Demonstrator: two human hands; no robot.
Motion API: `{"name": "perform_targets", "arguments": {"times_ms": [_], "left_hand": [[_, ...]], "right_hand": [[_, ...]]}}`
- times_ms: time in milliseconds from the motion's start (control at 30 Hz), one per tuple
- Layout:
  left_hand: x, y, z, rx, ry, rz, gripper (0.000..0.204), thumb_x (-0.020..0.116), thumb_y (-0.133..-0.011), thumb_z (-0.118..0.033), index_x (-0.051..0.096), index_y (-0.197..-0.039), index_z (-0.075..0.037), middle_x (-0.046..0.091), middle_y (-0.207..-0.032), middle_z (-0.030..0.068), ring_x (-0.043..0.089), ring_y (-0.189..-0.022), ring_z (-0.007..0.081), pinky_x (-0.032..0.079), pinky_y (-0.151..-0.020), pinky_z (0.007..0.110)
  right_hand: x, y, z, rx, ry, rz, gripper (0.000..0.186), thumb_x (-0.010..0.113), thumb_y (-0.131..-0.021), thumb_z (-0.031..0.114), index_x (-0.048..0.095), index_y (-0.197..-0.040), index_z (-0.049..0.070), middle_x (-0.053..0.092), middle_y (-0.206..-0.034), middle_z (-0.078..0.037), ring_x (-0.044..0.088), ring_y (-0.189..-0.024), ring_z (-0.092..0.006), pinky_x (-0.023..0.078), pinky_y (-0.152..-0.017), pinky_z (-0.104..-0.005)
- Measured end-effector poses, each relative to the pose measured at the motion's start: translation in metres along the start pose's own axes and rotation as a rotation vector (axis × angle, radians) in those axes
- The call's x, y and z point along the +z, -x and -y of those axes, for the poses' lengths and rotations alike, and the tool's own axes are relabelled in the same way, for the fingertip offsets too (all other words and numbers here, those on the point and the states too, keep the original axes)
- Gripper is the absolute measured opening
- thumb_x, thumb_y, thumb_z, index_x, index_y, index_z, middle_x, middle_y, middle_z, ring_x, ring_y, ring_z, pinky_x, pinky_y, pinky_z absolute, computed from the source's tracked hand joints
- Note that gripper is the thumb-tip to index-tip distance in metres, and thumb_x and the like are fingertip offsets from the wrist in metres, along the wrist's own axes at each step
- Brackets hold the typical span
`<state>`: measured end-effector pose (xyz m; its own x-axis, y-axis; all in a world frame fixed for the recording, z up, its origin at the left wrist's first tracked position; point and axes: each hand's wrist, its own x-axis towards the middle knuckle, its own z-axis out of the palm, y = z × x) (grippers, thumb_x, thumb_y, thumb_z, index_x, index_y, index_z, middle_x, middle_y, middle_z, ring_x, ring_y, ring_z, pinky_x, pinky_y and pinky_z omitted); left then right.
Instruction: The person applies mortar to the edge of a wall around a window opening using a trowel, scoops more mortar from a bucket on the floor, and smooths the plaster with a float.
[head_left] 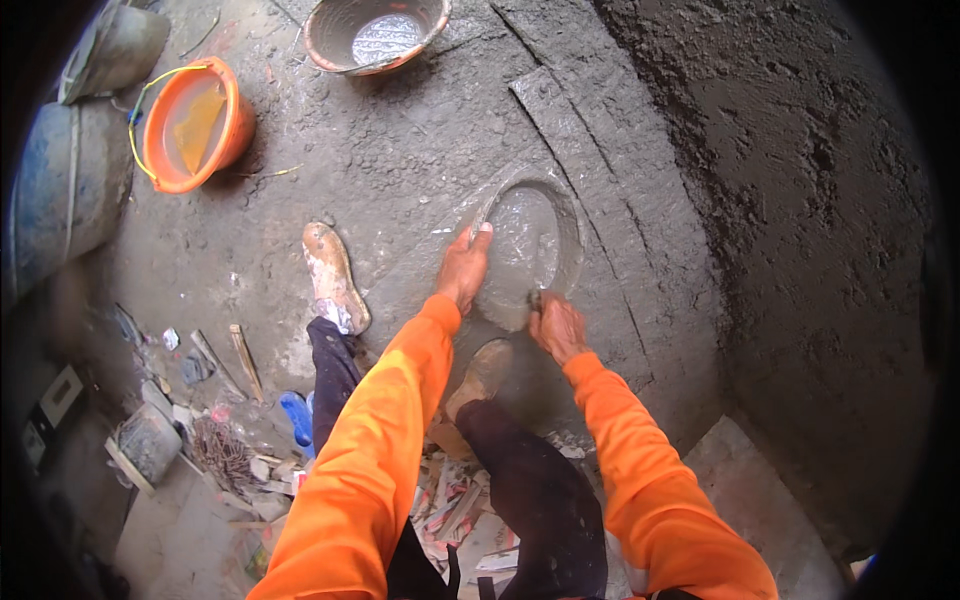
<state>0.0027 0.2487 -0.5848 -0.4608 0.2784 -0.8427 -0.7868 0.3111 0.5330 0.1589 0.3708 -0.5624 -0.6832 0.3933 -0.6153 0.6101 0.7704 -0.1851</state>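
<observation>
A round basin [528,238] coated in wet grey cement is tilted at the middle of the view. My left hand [464,262] grips its left rim, thumb along the edge. My right hand [555,326] is closed at the basin's lower right, on something small and dark that I cannot make out. Below my hands are my two worn shoes [334,275], smeared with pale material, and my dark trousers.
An orange bucket [230,125] of liquid, another basin [432,22] and large drums [35,200] stand at upper left. Scraps of wood [242,350], blue footwear [296,418] and debris lie lower left. A rough, wet grey wall [800,250] runs along the right.
</observation>
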Motion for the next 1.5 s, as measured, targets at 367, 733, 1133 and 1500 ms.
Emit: {"name": "perform_targets", "arguments": {"times_ms": [367,733,1133,1500], "left_hand": [[-0.070,-0.032,0.021,-0.195,0.217,0.209,0.057,0.049,-0.089,-0.047,0.046,-0.132,-0.009,0.057,-0.121,0.0088,0.054,-0.108,0.0190,0.045,-0.085,0.036],[-0.071,-0.037,0.025,-0.164,0.188,0.272,0.065,0.050,-0.087,-0.053,0.043,-0.134,-0.008,0.056,-0.122,0.0074,0.054,-0.109,0.0200,0.043,-0.088,0.042],[0.001,0.001,0.004,0.063,0.145,0.113,0.058,0.057,-0.089,-0.039,0.045,-0.134,-0.004,0.055,-0.125,0.0132,0.049,-0.117,0.0219,0.034,-0.100,0.033],[-0.073,-0.038,0.025,-0.113,0.274,0.088,0.064,0.048,-0.091,-0.047,0.043,-0.133,0.001,0.045,-0.136,0.0147,0.040,-0.126,0.0228,0.029,-0.104,0.033]], "right_hand": [[-0.128,0.047,0.004,-0.229,-0.224,-0.170,0.025,0.066,-0.072,0.017,0.057,-0.093,0.005,0.058,-0.067,-0.010,0.059,-0.059,-0.0244,0.046,-0.055,-0.0363],[-0.352,-0.159,-0.006,-0.100,-0.268,-0.334,0.014,0.054,-0.088,0.017,0.060,-0.088,0.004,0.054,-0.066,-0.001,0.048,-0.053,-0.0085,0.040,-0.047,-0.0248],[-0.043,0.002,-0.034,-0.083,0.293,-0.052,0.020,0.056,-0.076,0.012,0.059,-0.095,0.005,0.064,-0.088,-0.022,0.064,-0.077,-0.0346,0.052,-0.068,-0.0419],[-0.113,0.025,0.002,-0.242,-0.215,-0.161,0.029,0.069,-0.072,0.017,0.059,-0.097,0.007,0.060,-0.074,-0.006,0.056,-0.059,-0.0182,0.045,-0.054,-0.0333]]}}
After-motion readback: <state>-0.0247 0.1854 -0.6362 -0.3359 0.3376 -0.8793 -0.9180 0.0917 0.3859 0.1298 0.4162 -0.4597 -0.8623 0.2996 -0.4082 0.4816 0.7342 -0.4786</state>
